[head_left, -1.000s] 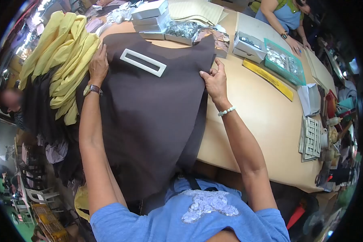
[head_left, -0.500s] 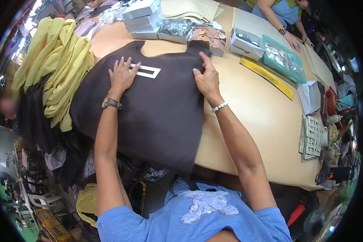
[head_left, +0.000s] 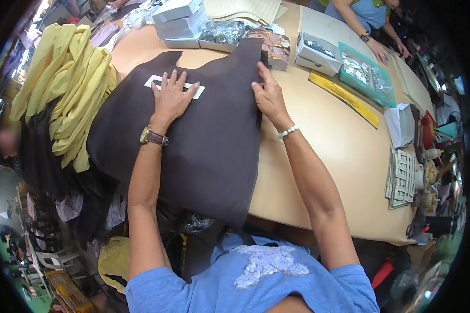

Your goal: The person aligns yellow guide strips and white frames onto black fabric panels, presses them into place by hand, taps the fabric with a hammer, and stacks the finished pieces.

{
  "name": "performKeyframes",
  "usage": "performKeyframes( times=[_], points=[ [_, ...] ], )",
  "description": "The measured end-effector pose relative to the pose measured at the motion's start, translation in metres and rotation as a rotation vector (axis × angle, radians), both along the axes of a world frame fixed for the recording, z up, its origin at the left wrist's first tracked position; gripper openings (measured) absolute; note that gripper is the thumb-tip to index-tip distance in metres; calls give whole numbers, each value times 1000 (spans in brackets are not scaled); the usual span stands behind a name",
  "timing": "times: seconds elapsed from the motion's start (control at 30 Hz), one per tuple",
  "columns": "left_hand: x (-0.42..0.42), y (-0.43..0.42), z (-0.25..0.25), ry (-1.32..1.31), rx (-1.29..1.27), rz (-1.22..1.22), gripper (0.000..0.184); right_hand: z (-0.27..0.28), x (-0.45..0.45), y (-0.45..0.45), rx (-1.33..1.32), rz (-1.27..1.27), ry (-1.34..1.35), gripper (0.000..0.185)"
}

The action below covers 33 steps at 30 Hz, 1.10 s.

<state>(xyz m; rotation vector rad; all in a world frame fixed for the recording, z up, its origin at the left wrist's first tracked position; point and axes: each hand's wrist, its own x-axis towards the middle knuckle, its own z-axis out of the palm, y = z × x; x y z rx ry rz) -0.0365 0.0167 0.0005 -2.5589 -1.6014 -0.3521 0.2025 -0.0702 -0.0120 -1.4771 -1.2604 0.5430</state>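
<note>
One tan table (head_left: 318, 167) takes up most of the view, dark fabric piece (head_left: 209, 133) spread flat over its near left part and hanging past the edge; heap of yellow cloth (head_left: 68, 88) left of that, teal basket (head_left: 390, 100) far right, yellow strip (head_left: 344, 99) just beside basket; left hand (head_left: 171, 100) palm down, fingers spread apart, right hand (head_left: 270, 99) at fabric's right edge, thumb and index apart, cannot tell if edge is gripped; white slotted frame (head_left: 195, 92) on fabric, partly under left hand's fingers
</note>
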Motion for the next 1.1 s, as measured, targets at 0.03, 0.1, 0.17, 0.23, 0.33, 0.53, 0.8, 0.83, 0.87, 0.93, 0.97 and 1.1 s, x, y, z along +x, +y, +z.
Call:
performKeyframes(
  times=[0.03,0.1,0.17,0.23,0.33,0.53,0.8,0.83,0.87,0.93,0.97,1.1],
  points=[
    [1,-2,-3,59,-14,8,60,0,1,-4,9,40,142,56],
    [-2,-4,-5,-33,-8,-2,62,-2,5,-14,25,115,425,60],
    [-2,-10,2,-66,-33,21,63,-13,13,-15,1,178,285,62],
    [-4,-9,-2,-70,-26,12,63,-18,14,-19,12,222,217,62],
    [-4,-10,-3,-87,-14,21,63,-5,12,-27,-73,244,131,63],
    [0,-15,-1,-126,18,36,64,-3,12,-35,-5,316,40,66],
    [3,-19,1,-112,32,39,69,2,-13,-10,127,77,-522,66],
    [2,-19,-1,-106,35,35,69,3,-11,-11,70,65,-487,66],
    [1,-18,-3,-98,39,32,70,6,-8,-13,15,52,-452,65],
    [0,-15,-3,-89,48,27,71,1,3,-15,126,4,-330,63],
    [-1,-14,-4,-89,52,29,72,-1,17,-21,118,37,-202,62],
    [2,-18,-1,-97,37,49,74,-6,86,-57,-3,-90,-49,68]
  ],
)
